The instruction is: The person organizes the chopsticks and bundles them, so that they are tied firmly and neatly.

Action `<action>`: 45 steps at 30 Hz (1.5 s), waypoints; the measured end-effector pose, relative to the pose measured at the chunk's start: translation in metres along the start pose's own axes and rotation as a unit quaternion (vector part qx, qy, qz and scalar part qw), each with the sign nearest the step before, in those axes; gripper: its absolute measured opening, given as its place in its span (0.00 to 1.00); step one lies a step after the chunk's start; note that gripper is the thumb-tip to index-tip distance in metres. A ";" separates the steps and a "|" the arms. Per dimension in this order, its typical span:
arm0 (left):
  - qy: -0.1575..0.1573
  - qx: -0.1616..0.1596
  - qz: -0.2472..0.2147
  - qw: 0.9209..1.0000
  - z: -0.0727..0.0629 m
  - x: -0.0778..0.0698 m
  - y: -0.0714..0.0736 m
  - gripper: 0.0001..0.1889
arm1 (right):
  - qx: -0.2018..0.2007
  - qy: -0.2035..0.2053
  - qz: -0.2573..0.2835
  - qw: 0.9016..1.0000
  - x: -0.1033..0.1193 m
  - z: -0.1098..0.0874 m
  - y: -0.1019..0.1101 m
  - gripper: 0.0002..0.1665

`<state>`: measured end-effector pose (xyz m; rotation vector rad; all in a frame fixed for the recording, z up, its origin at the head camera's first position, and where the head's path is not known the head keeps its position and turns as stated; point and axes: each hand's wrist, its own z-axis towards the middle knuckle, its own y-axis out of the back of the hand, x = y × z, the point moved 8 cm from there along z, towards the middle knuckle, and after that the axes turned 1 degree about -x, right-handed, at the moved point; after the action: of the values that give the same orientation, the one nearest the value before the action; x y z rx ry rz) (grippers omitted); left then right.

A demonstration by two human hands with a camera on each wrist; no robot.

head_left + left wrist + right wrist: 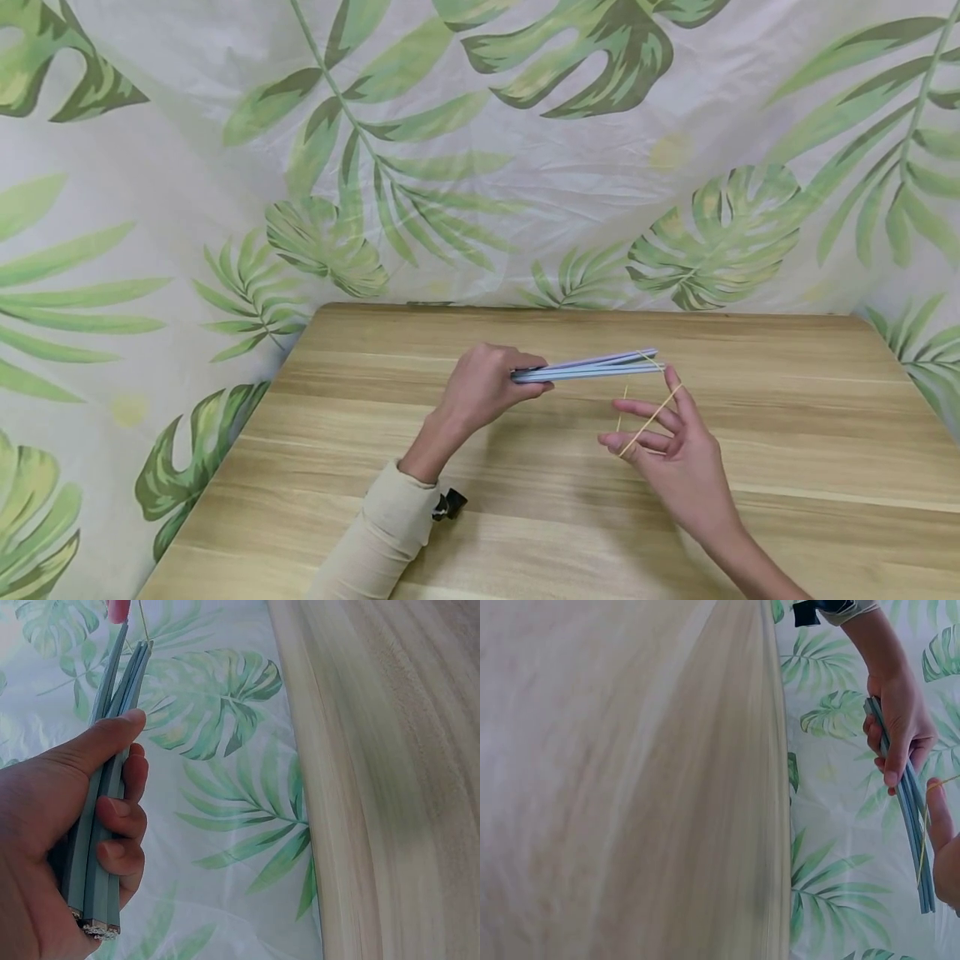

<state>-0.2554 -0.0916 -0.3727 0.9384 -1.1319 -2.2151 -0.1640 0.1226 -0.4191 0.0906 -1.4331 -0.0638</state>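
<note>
My left hand (480, 390) grips a bundle of several pale blue pencils (592, 369) near one end, thumb on top and fingers curled beneath. Six-sided barrels show in the left wrist view, where the pencils (103, 817) fan slightly apart toward the far end. A thin yellow rubber band (651, 418) passes around that far end and stretches over the spread thumb and fingers of my right hand (684, 458). The index fingertip is at the pencil tips. In the right wrist view the rubber band (922, 851) runs along the bundle; part of the right hand lies outside that view.
Beneath both hands is a wood-grain table (360, 467). A leaf-patterned cloth (570, 167) hangs behind it and down its sides. By the left sleeve a small black object (450, 504) shows, apparently part of the wrist gear.
</note>
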 end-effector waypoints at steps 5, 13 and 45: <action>0.001 -0.002 0.005 1.000 0.001 -0.001 -0.003 0.06 | -0.005 -0.016 0.049 0.999 -0.001 -0.002 0.001 0.64; -0.005 -0.011 -0.014 1.000 0.003 -0.006 -0.005 0.06 | 0.008 -0.020 0.066 0.998 -0.004 -0.001 0.000 0.54; 0.024 0.180 -0.242 0.953 -0.007 0.011 -0.009 0.14 | 0.082 0.015 0.078 0.993 -0.012 0.027 0.035 0.30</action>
<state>-0.2578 -0.0977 -0.3868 1.5572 -1.4349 -2.3744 -0.1927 0.1577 -0.4237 0.1130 -1.4102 0.1840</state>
